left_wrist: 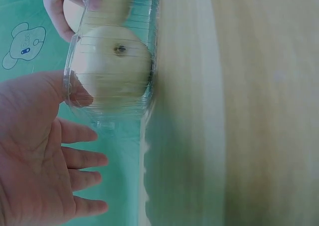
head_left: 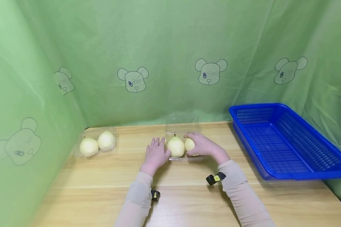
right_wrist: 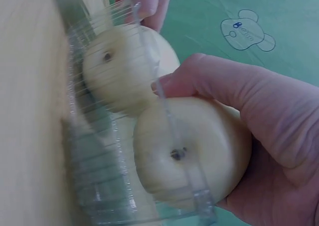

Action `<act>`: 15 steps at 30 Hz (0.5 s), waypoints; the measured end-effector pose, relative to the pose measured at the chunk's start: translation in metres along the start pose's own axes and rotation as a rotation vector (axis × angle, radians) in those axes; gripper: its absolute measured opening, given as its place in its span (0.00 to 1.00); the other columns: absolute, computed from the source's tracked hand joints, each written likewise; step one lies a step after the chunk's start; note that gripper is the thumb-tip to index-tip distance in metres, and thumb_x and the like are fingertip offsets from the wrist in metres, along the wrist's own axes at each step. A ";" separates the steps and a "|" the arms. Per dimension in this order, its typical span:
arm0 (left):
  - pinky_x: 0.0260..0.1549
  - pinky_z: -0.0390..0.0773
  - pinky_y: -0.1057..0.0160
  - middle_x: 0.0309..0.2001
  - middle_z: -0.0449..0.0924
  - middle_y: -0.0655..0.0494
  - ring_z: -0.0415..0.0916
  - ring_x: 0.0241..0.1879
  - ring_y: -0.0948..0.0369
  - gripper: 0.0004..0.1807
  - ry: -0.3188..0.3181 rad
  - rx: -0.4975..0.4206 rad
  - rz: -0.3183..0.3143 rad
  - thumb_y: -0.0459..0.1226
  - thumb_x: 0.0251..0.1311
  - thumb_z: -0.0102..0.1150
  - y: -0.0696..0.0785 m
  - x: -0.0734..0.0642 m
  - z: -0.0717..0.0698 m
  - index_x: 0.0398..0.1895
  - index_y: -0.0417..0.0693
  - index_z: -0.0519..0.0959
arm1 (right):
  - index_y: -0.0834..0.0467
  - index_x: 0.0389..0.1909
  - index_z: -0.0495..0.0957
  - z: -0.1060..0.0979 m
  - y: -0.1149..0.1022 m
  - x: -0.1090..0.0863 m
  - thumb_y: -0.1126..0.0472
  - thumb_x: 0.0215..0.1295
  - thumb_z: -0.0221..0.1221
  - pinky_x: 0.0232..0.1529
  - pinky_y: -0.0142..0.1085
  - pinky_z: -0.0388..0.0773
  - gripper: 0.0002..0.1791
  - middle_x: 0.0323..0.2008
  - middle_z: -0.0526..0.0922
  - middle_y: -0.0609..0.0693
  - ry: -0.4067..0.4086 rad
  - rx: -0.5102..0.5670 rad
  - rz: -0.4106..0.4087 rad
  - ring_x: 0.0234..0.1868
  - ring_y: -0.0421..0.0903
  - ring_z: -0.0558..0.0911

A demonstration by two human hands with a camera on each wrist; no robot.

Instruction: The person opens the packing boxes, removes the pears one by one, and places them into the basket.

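Near the back of the table stands a clear plastic clamshell box (head_left: 187, 158) with its lid raised behind it. On its left side sits a pale yellow pear (head_left: 176, 147), stem up. My right hand (head_left: 202, 144) grips a second pear (right_wrist: 192, 151) at the box's right side, thumb and fingers curled round it. Beside the box's left end is my left hand (head_left: 156, 154), its fingers straight and spread. In the left wrist view its thumb touches the box wall, partly hidden behind the clear plastic.
Another clear box (head_left: 114, 145) with two pears stands at the table's left rear. A large blue perforated basket (head_left: 245, 148) stands on the right. Green cloth (head_left: 170, 63) printed with bear heads hangs behind and at both sides of the wooden table (head_left: 82, 192).
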State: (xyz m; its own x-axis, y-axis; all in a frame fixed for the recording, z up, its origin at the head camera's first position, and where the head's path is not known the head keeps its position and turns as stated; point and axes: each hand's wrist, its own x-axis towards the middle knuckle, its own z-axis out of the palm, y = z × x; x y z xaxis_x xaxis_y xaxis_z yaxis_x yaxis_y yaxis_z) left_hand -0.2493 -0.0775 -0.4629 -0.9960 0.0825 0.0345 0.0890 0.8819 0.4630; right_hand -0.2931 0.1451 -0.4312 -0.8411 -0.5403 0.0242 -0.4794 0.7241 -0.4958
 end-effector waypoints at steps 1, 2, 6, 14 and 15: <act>0.73 0.50 0.38 0.75 0.54 0.39 0.46 0.77 0.44 0.39 0.001 0.000 0.000 0.48 0.61 0.47 0.000 0.000 0.000 0.75 0.43 0.57 | 0.61 0.63 0.70 -0.002 -0.001 -0.001 0.57 0.43 0.72 0.44 0.49 0.81 0.42 0.61 0.72 0.66 0.002 0.006 -0.001 0.51 0.58 0.78; 0.73 0.50 0.38 0.75 0.54 0.39 0.46 0.77 0.44 0.39 0.001 -0.001 0.000 0.48 0.61 0.48 0.000 0.000 0.000 0.75 0.43 0.57 | 0.61 0.64 0.70 -0.003 -0.002 -0.002 0.57 0.44 0.72 0.42 0.47 0.82 0.42 0.61 0.73 0.66 0.006 0.014 0.001 0.48 0.56 0.79; 0.73 0.50 0.38 0.75 0.55 0.39 0.46 0.77 0.44 0.39 0.004 -0.005 0.001 0.48 0.61 0.48 -0.001 -0.001 0.002 0.74 0.43 0.57 | 0.61 0.65 0.69 -0.010 -0.002 -0.005 0.58 0.44 0.72 0.39 0.43 0.82 0.43 0.61 0.73 0.65 0.032 0.031 0.009 0.45 0.54 0.79; 0.73 0.50 0.37 0.74 0.56 0.38 0.46 0.77 0.43 0.39 0.004 -0.016 0.001 0.48 0.61 0.48 0.000 -0.003 0.000 0.74 0.42 0.58 | 0.60 0.66 0.68 -0.025 0.007 -0.011 0.59 0.44 0.68 0.44 0.50 0.83 0.43 0.61 0.72 0.65 0.104 0.004 0.012 0.50 0.58 0.79; 0.73 0.50 0.37 0.74 0.56 0.39 0.47 0.77 0.43 0.39 0.004 -0.016 0.001 0.48 0.61 0.48 0.001 -0.003 -0.001 0.74 0.42 0.58 | 0.59 0.67 0.67 -0.027 0.008 -0.012 0.59 0.45 0.69 0.46 0.52 0.82 0.43 0.62 0.71 0.65 0.111 -0.003 0.018 0.51 0.59 0.79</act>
State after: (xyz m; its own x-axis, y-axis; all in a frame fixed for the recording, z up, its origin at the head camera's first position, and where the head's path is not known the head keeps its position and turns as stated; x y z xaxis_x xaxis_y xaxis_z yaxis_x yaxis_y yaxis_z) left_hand -0.2465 -0.0776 -0.4619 -0.9960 0.0811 0.0387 0.0897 0.8740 0.4775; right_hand -0.2933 0.1689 -0.4124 -0.8719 -0.4767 0.1120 -0.4651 0.7345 -0.4941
